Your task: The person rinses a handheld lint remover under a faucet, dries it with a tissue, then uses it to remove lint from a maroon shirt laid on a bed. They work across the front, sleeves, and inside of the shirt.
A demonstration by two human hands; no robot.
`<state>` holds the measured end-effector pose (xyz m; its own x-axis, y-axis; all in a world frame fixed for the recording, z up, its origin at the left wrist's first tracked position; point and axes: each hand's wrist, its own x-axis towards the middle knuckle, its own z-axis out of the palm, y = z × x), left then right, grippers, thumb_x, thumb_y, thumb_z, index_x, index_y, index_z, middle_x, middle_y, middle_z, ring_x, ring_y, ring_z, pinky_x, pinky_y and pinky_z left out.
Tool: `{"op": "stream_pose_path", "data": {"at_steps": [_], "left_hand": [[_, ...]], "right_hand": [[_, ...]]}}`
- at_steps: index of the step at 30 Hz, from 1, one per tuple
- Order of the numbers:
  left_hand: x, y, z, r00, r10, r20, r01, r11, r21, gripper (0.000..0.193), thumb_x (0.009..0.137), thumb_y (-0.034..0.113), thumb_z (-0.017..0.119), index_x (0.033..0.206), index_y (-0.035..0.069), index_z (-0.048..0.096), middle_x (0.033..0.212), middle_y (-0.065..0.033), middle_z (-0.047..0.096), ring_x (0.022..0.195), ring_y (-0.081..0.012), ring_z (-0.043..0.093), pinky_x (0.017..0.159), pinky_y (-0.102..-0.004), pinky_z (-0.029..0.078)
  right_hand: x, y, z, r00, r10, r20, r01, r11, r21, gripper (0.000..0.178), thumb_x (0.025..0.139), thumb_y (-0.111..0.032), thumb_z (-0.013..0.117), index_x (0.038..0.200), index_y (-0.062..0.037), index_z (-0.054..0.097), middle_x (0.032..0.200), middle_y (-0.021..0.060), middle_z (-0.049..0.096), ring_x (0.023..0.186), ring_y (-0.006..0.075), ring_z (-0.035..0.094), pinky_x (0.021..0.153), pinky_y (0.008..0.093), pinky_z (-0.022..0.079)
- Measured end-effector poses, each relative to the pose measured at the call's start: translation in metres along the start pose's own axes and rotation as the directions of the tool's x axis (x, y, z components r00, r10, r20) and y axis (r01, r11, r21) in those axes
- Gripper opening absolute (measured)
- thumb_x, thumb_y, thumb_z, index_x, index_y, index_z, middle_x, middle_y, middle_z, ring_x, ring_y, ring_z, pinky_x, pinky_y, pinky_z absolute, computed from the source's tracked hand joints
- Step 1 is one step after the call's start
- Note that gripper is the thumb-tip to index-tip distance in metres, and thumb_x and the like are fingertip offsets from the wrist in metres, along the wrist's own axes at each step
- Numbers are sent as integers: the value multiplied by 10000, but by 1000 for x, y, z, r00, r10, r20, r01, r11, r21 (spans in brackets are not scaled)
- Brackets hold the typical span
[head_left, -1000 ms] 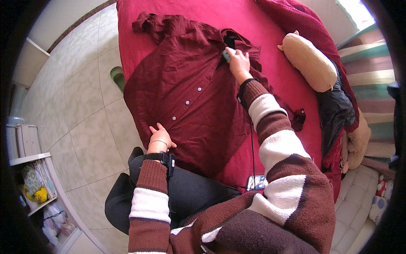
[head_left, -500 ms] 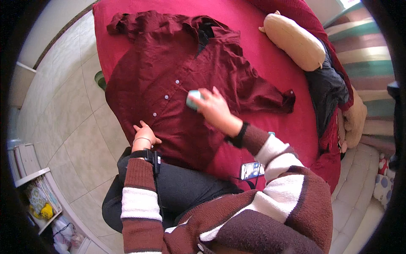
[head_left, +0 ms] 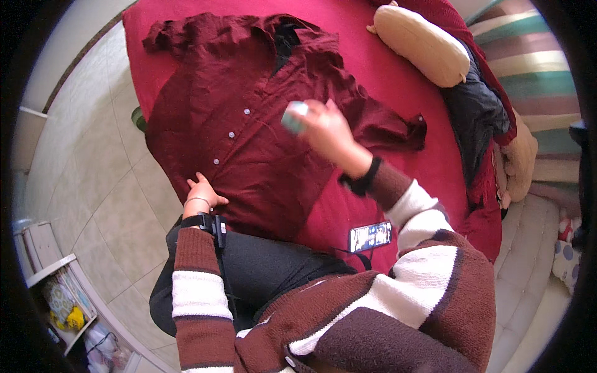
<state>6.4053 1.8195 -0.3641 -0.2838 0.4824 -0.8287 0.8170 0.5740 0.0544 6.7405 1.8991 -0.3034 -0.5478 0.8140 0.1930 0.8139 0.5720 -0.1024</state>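
A dark red button shirt [head_left: 205, 93] lies spread on a brighter red bedcover, with several pale buttons down its front. My left hand [head_left: 202, 191] rests on its lower left edge, fingers spread and flat on the cloth. Over the right half of the shirt front, my right hand [head_left: 333, 133] grips a small teal-and-white block-shaped object [head_left: 295, 117]. Motion blurs that hand, so the object's exact kind does not show, nor whether it touches the cloth.
A lit phone [head_left: 370, 237] lies on the red bedcover [head_left: 398, 180] by my right forearm. At the far right sits a long cream plush pillow [head_left: 423, 46] beside dark folded cloth [head_left: 469, 121]. An open drawer [head_left: 68, 298] stands on the tiled floor [head_left: 106, 211] at the left.
My right hand has moved away and to the right over the shirt with the teal-and-white object. My left hand stays on the shirt's edge. The whole view has shifted slightly.
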Motion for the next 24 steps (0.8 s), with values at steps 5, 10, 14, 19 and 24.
{"op": "stream_pose_path", "data": {"at_steps": [5, 10, 14, 19, 24], "left_hand": [[7, 0, 1, 1000, -8, -9, 8, 997, 82, 1435, 600, 333, 947, 1580, 93, -73, 1630, -271, -24, 1431, -394, 361, 1139, -452, 391], [8, -6, 1, 996, 34, -83, -25, 994, 103, 1415, 595, 363, 941, 1585, 92, -33, 1628, -278, 41, 1420, -399, 381, 1139, -442, 393], [-21, -1, -8, 979, 115, -166, -100, 990, 97, 1318, 620, 392, 926, 1565, 13, 88, 1585, -353, 108, 1394, -423, 407, 1125, -420, 408], [-127, 26, 22, 604, 613, -510, -525, 787, 325, 569, 786, 262, 798, 1211, 3, 522, 1464, -272, 385, 1032, -459, 638, 832, -513, 560], [-194, 70, 107, 824, 567, -4, -502, 732, 460, 609, 852, 402, 721, 1345, 90, 552, 1481, -161, 481, 1108, -317, 664, 879, -523, 530]], "right_hand": [[-103, -78, 6, 965, -104, 243, 27, 954, 300, 688, 738, -202, 779, 1382, -266, 543, 1226, 148, 602, 1167, 273, 590, 1067, 563, 411], [-62, 28, 17, 986, 166, -28, -168, 964, -204, 616, 744, -218, 771, 1327, -263, 576, 1148, 118, 632, 1055, 273, 627, 976, 520, 467], [-45, 111, -11, 916, 381, -122, -400, 890, -219, 641, 812, -221, 738, 1409, -289, 513, 1219, 97, 622, 1108, 281, 622, 1008, 530, 451], [-91, 38, -36, 980, 90, -179, -90, 996, 9, 598, 754, -186, 756, 1326, -263, 597, 1186, 124, 636, 1023, 297, 652, 1001, 523, 458], [-143, -77, -13, 992, 74, 103, -98, 963, 251, 674, 717, -173, 789, 1351, -267, 579, 1217, 140, 616, 1115, 280, 629, 1029, 536, 446]]}}
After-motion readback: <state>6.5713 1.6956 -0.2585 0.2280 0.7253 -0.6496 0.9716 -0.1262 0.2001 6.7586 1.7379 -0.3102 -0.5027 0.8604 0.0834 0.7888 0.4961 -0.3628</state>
